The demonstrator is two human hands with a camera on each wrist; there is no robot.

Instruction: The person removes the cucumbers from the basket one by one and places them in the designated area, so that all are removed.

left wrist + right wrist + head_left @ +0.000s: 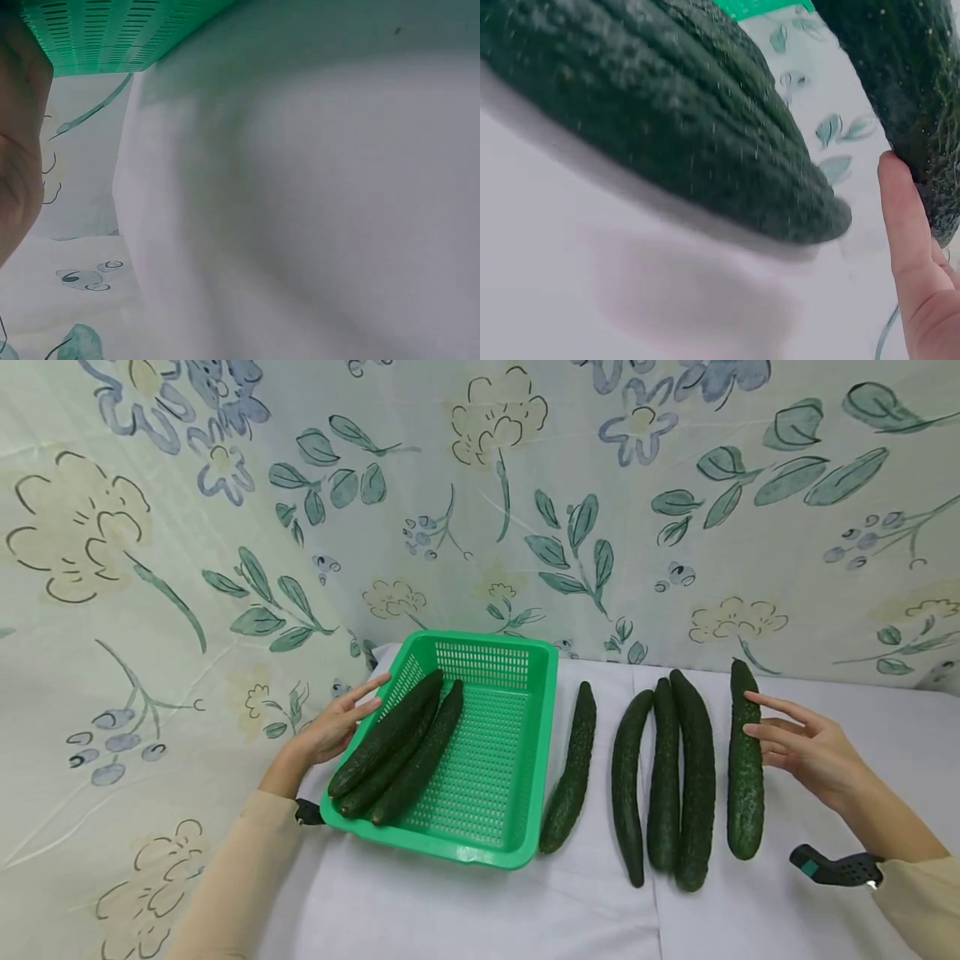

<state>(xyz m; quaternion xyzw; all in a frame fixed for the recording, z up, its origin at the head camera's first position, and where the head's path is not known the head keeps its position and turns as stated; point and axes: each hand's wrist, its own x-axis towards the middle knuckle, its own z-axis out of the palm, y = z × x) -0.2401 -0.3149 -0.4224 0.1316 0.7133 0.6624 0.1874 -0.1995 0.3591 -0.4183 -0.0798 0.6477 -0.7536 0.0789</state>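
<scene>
While left grip (333, 727) touches basket (482, 760), right (813, 753) pinches cucumber (745, 785).

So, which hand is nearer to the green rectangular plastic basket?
Left. The left hand is against the left side of the basket; the right hand is well off to the basket's right, touching the rightmost long dark-green cucumber.

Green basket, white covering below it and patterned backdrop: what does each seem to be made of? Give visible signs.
Green basket: probably moulded plastic, smooth with a slight sheen; its far wall has regular rows of slots. White covering: likely fabric, matt, judging by its soft creases; the fibre can't be told. Patterned backdrop: apparently cloth, mostly matt, with wrinkles, though plastic sheeting remains possible.
</scene>
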